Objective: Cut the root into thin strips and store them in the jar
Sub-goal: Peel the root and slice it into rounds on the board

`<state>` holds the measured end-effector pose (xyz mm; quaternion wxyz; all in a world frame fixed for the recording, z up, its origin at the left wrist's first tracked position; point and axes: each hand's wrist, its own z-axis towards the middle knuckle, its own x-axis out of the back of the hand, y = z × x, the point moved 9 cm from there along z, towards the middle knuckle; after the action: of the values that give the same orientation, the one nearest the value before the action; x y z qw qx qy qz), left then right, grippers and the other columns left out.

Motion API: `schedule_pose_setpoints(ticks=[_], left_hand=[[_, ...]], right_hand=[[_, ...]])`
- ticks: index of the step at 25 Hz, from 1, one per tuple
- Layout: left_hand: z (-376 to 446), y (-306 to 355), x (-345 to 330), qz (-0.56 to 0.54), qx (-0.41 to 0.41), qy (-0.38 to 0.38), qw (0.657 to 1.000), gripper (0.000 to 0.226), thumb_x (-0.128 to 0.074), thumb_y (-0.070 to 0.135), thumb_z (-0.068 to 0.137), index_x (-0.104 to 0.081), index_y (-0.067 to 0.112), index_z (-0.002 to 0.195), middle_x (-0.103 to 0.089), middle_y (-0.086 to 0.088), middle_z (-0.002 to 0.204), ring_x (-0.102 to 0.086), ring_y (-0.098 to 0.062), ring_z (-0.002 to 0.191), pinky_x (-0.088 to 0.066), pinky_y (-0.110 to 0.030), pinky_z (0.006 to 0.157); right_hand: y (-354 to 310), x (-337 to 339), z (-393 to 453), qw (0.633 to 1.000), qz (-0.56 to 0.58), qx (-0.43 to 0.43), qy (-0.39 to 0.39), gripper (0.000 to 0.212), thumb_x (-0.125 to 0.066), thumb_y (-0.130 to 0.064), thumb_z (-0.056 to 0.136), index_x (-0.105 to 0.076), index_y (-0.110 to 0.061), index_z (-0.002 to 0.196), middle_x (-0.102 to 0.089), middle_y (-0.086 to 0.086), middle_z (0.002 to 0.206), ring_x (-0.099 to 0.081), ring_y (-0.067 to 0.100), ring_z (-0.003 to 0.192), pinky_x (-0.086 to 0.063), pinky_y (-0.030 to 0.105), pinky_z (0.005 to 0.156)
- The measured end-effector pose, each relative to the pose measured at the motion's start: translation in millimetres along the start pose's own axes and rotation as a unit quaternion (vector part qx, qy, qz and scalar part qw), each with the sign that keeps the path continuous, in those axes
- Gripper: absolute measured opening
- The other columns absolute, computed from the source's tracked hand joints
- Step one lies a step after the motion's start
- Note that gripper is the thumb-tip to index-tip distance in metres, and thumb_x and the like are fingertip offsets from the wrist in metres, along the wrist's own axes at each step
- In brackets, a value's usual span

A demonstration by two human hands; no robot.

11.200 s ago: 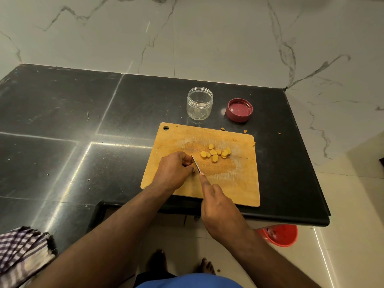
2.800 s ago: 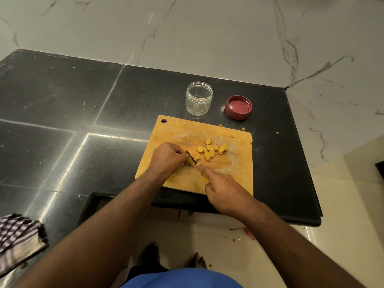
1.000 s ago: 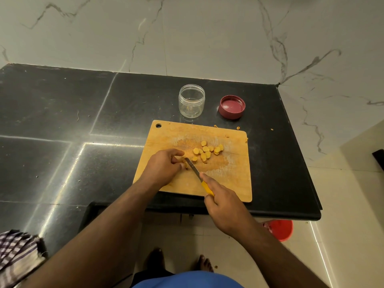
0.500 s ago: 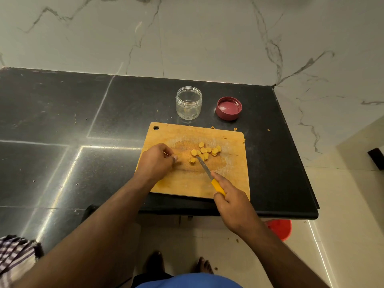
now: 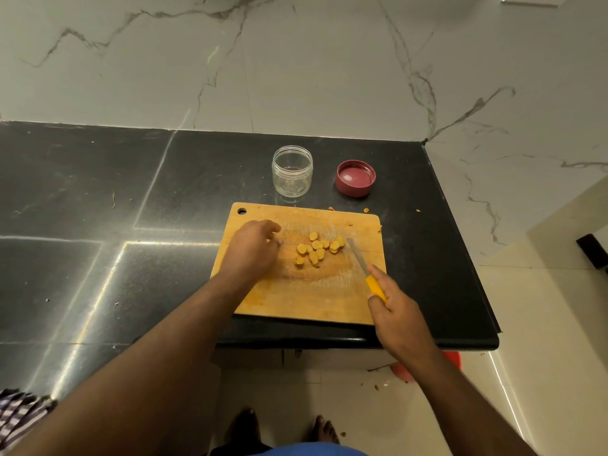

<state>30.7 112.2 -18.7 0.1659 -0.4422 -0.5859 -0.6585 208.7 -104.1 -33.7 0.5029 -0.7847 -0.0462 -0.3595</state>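
Several round yellow root slices (image 5: 316, 249) lie in a loose heap on the wooden cutting board (image 5: 296, 297). My left hand (image 5: 251, 250) hovers over the board just left of the slices, fingers loosely curled and holding nothing. My right hand (image 5: 394, 311) grips the yellow handle of a small knife (image 5: 357, 256); its blade lies to the right of the heap, tip pointing away from me. A clear jar (image 5: 292, 171) stands open behind the board, with its red lid (image 5: 355, 177) upside down to its right.
The board sits near the front edge of a black stone counter (image 5: 131, 209), close to its right end. Small root scraps (image 5: 366, 210) lie by the board's far edge. A checked cloth (image 5: 19, 413) lies at lower left. A red bin (image 5: 450, 360) stands on the floor below.
The cutting stroke has ended. My right hand has drawn the knife away to the right of the slices, and my left hand has let go of the root and lifted slightly back.
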Motion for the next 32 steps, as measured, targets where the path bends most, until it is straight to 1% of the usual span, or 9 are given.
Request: schedule_pose_setpoints(ticks=[4,6,10,13,16,19,24,28,32], left_hand=[[8,62,-49,0.163,-0.182,-0.073,0.967,0.045,-0.055,0.029,0.101,-0.05,0.027,0.146,-0.049,0.005,0.149,-0.04,-0.019,0.139,-0.037,-0.038,0.114],[13,68,-72,0.203,-0.194,-0.121,0.952,0.051,-0.052,0.038,0.101,-0.041,0.03,0.151,-0.04,0.006,0.156,-0.033,-0.019,0.145,-0.033,-0.042,0.117],[13,61,-81,0.206,-0.21,-0.132,0.947,0.048,-0.05,0.046,0.1,-0.046,0.034,0.147,-0.046,0.006,0.15,-0.037,-0.019,0.139,-0.039,-0.042,0.111],[4,52,-61,0.181,-0.233,-0.102,0.95,0.042,-0.052,0.042,0.099,-0.055,0.03,0.139,-0.055,0.003,0.138,-0.048,-0.017,0.126,-0.046,-0.037,0.102],[-8,31,-38,0.175,-0.232,-0.093,0.952,0.037,-0.053,0.038,0.097,-0.062,0.026,0.131,-0.059,0.002,0.131,-0.051,-0.016,0.118,-0.046,-0.033,0.097],[-17,9,-15,0.158,-0.222,-0.077,0.959,0.033,-0.053,0.031,0.096,-0.066,0.024,0.126,-0.062,0.002,0.129,-0.051,-0.016,0.117,-0.045,-0.033,0.098],[-18,-12,2,0.055,-0.151,-0.021,0.987,0.032,-0.053,0.018,0.099,-0.066,0.018,0.129,-0.059,0.0,0.133,-0.047,-0.019,0.127,-0.04,-0.034,0.105],[-17,-29,6,-0.04,-0.076,-0.003,0.996,0.032,-0.049,0.015,0.102,-0.064,0.019,0.13,-0.059,0.001,0.134,-0.051,-0.017,0.125,-0.043,-0.031,0.103],[-15,-39,11,-0.079,-0.04,0.006,0.996,0.034,-0.045,0.014,0.104,-0.064,0.022,0.132,-0.061,0.002,0.135,-0.055,-0.011,0.116,-0.044,-0.025,0.093]], right_hand=[[4,10,17,0.998,-0.059,-0.005,0.007,0.052,-0.042,-0.024,0.104,-0.028,-0.036,0.153,-0.057,0.0,0.126,-0.058,0.005,0.087,-0.05,0.024,0.074],[1,4,20,0.997,-0.077,0.003,-0.009,0.053,-0.041,-0.026,0.104,-0.026,-0.038,0.153,-0.057,0.0,0.125,-0.059,0.007,0.088,-0.052,0.026,0.076],[-6,-14,15,0.996,-0.074,0.027,-0.037,0.053,-0.041,-0.027,0.104,-0.025,-0.04,0.153,-0.056,0.0,0.13,-0.061,0.012,0.09,-0.051,0.026,0.075],[-17,-34,6,0.994,-0.074,0.059,-0.058,0.054,-0.042,-0.026,0.104,-0.025,-0.038,0.154,-0.052,0.0,0.138,-0.057,0.014,0.108,-0.047,0.026,0.088],[-32,-56,-7,0.99,-0.064,0.089,-0.089,0.055,-0.042,-0.024,0.104,-0.026,-0.035,0.155,-0.048,-0.003,0.145,-0.051,0.011,0.12,-0.041,0.021,0.094],[-43,-60,-14,0.988,-0.047,0.113,-0.096,0.055,-0.043,-0.021,0.103,-0.028,-0.036,0.154,-0.047,-0.006,0.146,-0.052,0.007,0.113,-0.04,0.018,0.088],[-19,-7,14,0.996,-0.079,0.047,0.02,0.056,-0.044,-0.02,0.102,-0.028,-0.039,0.152,-0.058,0.003,0.13,-0.056,0.011,0.088,-0.046,0.027,0.078],[-12,-21,14,0.991,-0.124,0.038,-0.018,0.056,-0.042,-0.025,0.103,-0.024,-0.039,0.153,-0.056,0.003,0.13,-0.058,0.013,0.095,-0.052,0.034,0.084],[-36,-73,-12,0.985,-0.095,0.112,-0.087,0.057,-0.041,-0.026,0.104,-0.021,-0.036,0.156,-0.046,-0.003,0.147,-0.049,0.012,0.124,-0.041,0.023,0.099]])
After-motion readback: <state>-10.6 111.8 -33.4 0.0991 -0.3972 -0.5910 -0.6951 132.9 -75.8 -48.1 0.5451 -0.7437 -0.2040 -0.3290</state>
